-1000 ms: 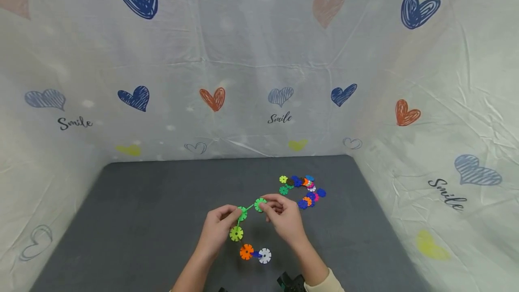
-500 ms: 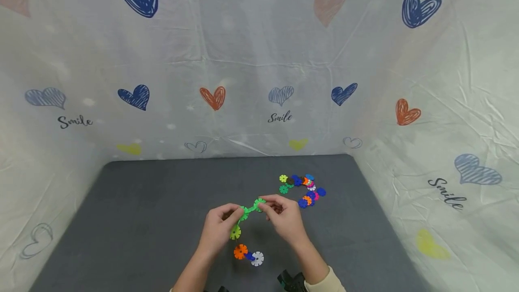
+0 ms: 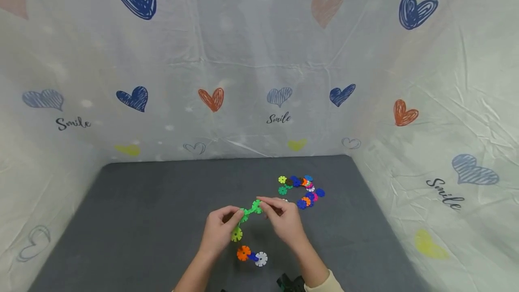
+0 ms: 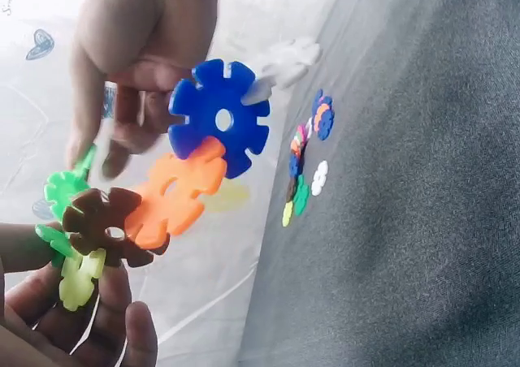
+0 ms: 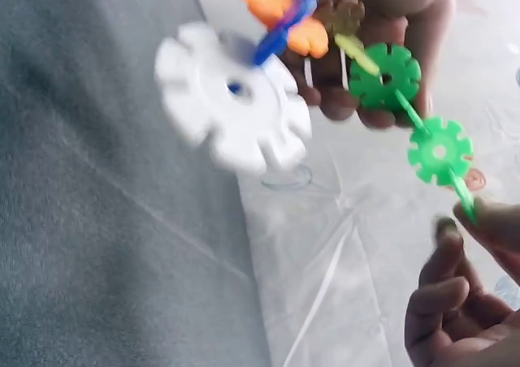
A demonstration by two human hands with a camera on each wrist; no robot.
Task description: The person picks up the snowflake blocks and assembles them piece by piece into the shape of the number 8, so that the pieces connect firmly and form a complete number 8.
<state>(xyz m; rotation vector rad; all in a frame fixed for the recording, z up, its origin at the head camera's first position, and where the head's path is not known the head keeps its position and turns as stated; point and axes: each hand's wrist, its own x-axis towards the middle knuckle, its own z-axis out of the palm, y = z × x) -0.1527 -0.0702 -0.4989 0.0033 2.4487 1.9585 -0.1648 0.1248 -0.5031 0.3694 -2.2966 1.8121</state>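
Note:
Both hands hold up one chain of slotted plastic snowflake discs above the table. My left hand (image 3: 218, 231) pinches the chain at a green disc (image 3: 244, 215). My right hand (image 3: 287, 222) pinches its green end, beside another green disc (image 3: 257, 207). Below the left hand hang a yellow-green disc (image 3: 237, 234), a brown disc (image 4: 106, 225), an orange disc (image 3: 243, 253), a blue disc (image 4: 219, 119) and, at the free end, a white disc (image 3: 261, 259). In the right wrist view a thin green disc (image 5: 463, 195) stands edge-on between the right thumb and finger.
On the dark grey table (image 3: 162, 220), a curved chain of many-coloured discs (image 3: 297, 181) lies at the back right. A loose white disc (image 4: 319, 178) lies near it. A black object (image 3: 289, 283) is by the right wrist. Heart-printed cloth (image 3: 243, 57) surrounds the table.
The chain's lower end swung left, then partly back right. Its green discs turned between the hands. The right hand shifted slightly left, and a white disc on the table now shows beside it.

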